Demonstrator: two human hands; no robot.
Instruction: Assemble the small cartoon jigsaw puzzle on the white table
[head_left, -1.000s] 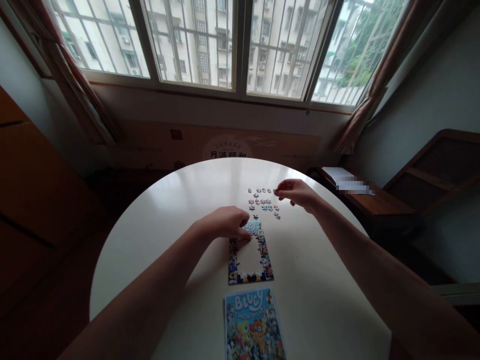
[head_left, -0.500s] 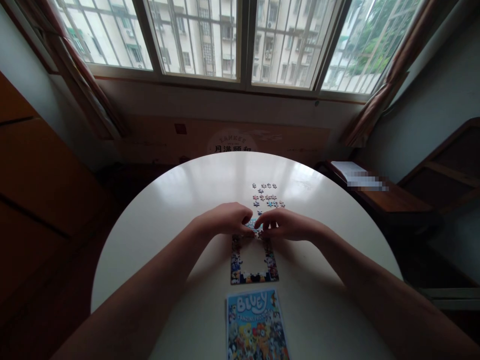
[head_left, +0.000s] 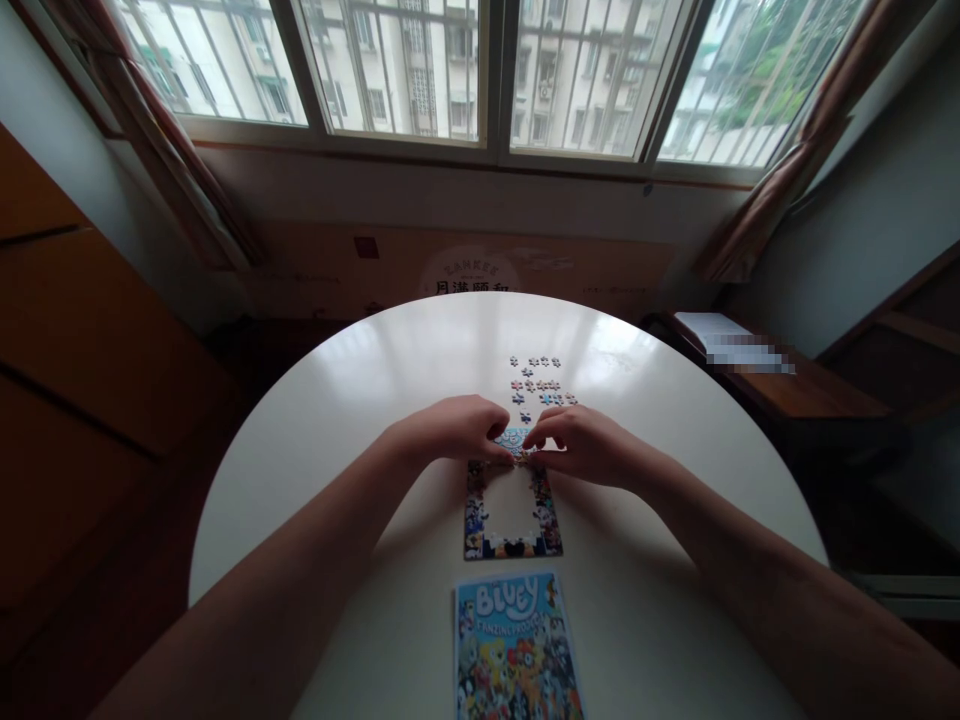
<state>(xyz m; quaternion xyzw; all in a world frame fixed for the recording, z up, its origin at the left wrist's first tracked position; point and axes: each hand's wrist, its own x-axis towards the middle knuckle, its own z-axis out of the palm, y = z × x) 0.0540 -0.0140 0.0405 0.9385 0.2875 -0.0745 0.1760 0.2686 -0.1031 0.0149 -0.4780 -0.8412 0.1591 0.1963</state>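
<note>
A partly assembled jigsaw puzzle (head_left: pixel 475 515) lies on the white round table (head_left: pixel 300 450), its middle showing bare table. My left hand (head_left: pixel 476 428) rests at the puzzle's upper left, fingers curled and thumb reaching to its upper part. Opposite it, my right hand (head_left: pixel 574 445) has thumb and index finger close together over the same part, around a small puzzle piece (head_left: pixel 521 457). Several loose puzzle pieces (head_left: pixel 544 385) lie in rows beyond the hands. Nearest me is a colourful picture sheet (head_left: pixel 517 650) marked "Bluey".
Behind the table stands a long printed box (head_left: pixel 315 265) under the barred windows. To the right, a wooden side table (head_left: pixel 810 392) holds white papers (head_left: pixel 701 325). An orange-brown cabinet (head_left: pixel 67 350) is on the left.
The camera view has shifted slightly. My right index finger has lifted a little from the puzzle's upper part; my left hand has barely moved.
</note>
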